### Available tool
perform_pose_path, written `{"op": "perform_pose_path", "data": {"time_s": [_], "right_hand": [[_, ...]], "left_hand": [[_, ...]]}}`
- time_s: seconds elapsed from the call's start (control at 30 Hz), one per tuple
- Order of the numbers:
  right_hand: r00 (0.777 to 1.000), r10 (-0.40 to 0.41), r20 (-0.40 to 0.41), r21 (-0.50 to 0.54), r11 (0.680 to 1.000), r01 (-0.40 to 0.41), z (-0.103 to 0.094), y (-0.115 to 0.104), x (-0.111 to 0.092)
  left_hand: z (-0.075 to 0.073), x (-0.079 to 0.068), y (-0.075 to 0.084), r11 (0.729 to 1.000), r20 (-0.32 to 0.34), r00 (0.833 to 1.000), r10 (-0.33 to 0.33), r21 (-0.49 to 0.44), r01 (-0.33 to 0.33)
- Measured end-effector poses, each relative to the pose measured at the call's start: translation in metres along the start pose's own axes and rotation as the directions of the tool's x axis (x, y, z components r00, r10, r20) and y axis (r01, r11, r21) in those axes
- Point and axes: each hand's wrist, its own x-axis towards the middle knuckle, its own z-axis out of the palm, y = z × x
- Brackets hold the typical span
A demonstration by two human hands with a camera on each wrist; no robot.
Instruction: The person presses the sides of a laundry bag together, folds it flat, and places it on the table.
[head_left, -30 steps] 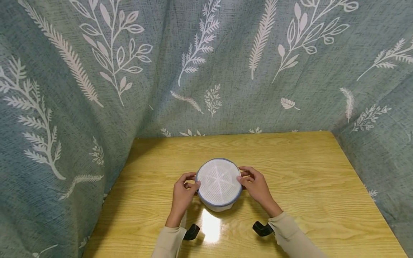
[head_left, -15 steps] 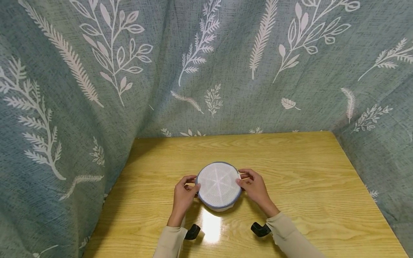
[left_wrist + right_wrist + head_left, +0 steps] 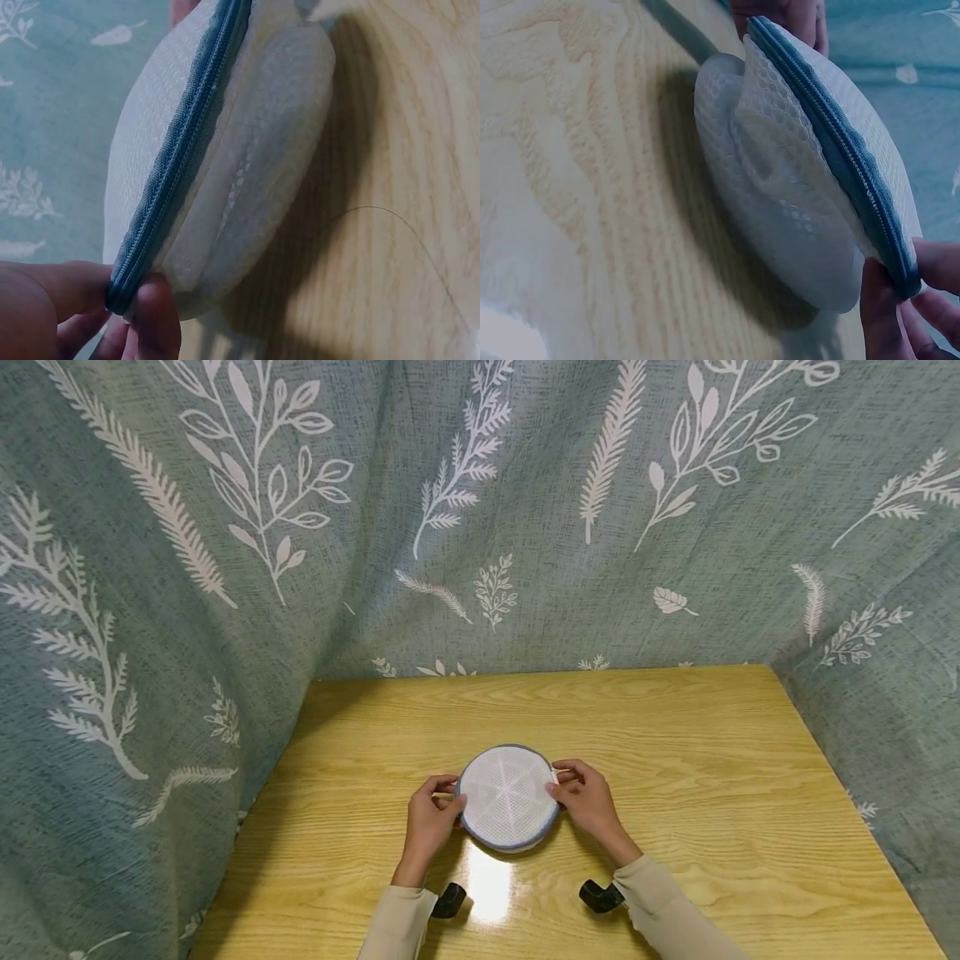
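Observation:
A round white mesh laundry bag (image 3: 506, 797) with a blue zippered rim is held between both hands, its flat top facing up. My left hand (image 3: 431, 827) pinches the rim on the left side, thumb on top. On the opposite side my right hand (image 3: 592, 806) pinches the rim likewise. In the left wrist view the blue zipper (image 3: 184, 150) runs along the edge, and below it the soft mesh wall sags in folds. The right wrist view shows the zipper (image 3: 840, 150) closed along its visible length, with the crumpled lower mesh (image 3: 780, 217) close to the tabletop.
The wooden table (image 3: 675, 743) lies beneath the hands. A blue-grey curtain (image 3: 540, 568) with white leaf prints hangs along the back and both sides. Black wrist-worn mounts (image 3: 601, 896) jut inward from the sleeves. Light glares off the table in front of the bag.
Both hands have brought the laundry bag's rim slightly down and toward the person. Less of its side wall shows below the rim in the head view. Both grips stay the same.

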Motion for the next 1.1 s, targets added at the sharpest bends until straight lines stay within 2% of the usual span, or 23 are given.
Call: {"op": "perform_pose_path", "data": {"time_s": [0.1, 0.2, 0.53, 0.8, 0.93, 1.03, 1.1], "right_hand": [[1.0, -0.004, -0.009, -0.053, 0.999, 0.004, 0.0, 0.002, 0.0], [1.0, -0.011, -0.016, -0.104, 0.995, 0.009, 0.001, 0.004, 0.0], [0.999, -0.007, -0.033, -0.134, 0.991, 0.002, 0.004, 0.01, 0.0], [0.999, -0.033, -0.023, -0.166, 0.986, 0.028, 0.003, 0.014, 0.002], [0.998, -0.061, 0.022, -0.202, 0.977, 0.065, 0.0, 0.015, 0.0], [0.994, -0.081, 0.07, -0.221, 0.971, 0.095, -0.004, 0.013, -0.004], [0.988, -0.11, 0.106, -0.227, 0.965, 0.131, -0.006, 0.011, -0.006]], "left_hand": [[0.002, 0.003, -0.013, 0.999, -0.012, 1.0, 0.029, 0.037, -0.029], [0.003, 0.004, -0.018, 0.997, -0.022, 0.999, 0.046, 0.058, -0.045], [0.007, 0.005, -0.023, 0.992, -0.062, 0.998, 0.033, 0.12, -0.026], [0.008, 0.006, -0.025, 0.988, -0.052, 0.997, 0.049, 0.147, -0.04], [0.007, 0.003, -0.025, 0.977, -0.049, 0.996, 0.081, 0.2, -0.07], [0.006, 0.001, -0.024, 0.956, -0.038, 0.989, 0.143, 0.265, -0.128], [0.006, -0.001, -0.022, 0.932, -0.017, 0.982, 0.191, 0.317, -0.176]]}}
